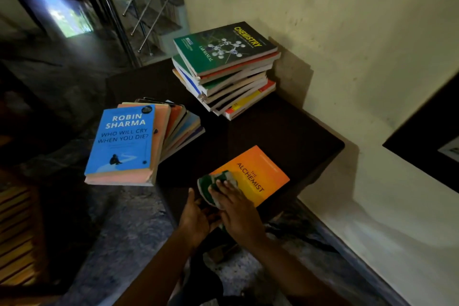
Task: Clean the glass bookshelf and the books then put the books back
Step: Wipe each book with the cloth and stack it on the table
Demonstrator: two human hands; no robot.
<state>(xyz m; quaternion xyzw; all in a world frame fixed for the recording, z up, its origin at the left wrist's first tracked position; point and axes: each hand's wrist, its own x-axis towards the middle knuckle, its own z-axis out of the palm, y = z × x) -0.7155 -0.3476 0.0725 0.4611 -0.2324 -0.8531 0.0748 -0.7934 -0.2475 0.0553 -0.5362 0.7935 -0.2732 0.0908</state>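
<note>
An orange book titled "The Alchemist" [258, 176] lies flat on the dark table [285, 131] near its front edge. My right hand [236, 208] lies on a bunched green and white cloth [211, 181] and presses it onto the book's near left corner, fingers laid fairly flat over it. My left hand [196, 216] rests at the table's edge beside that corner, thumb raised, and its fingers reach under my right hand, partly hidden. To the left leans a slanted pile with a blue Robin Sharma book [124, 141] on top. At the back stands a stack topped by a green Chemistry lab manual [223, 45].
A cream wall [360, 45] runs along the right side of the table. A metal stair railing [139, 7] stands behind at the left. The stone floor [124, 231] lies below. A dark framed edge [427, 136] juts in at the right.
</note>
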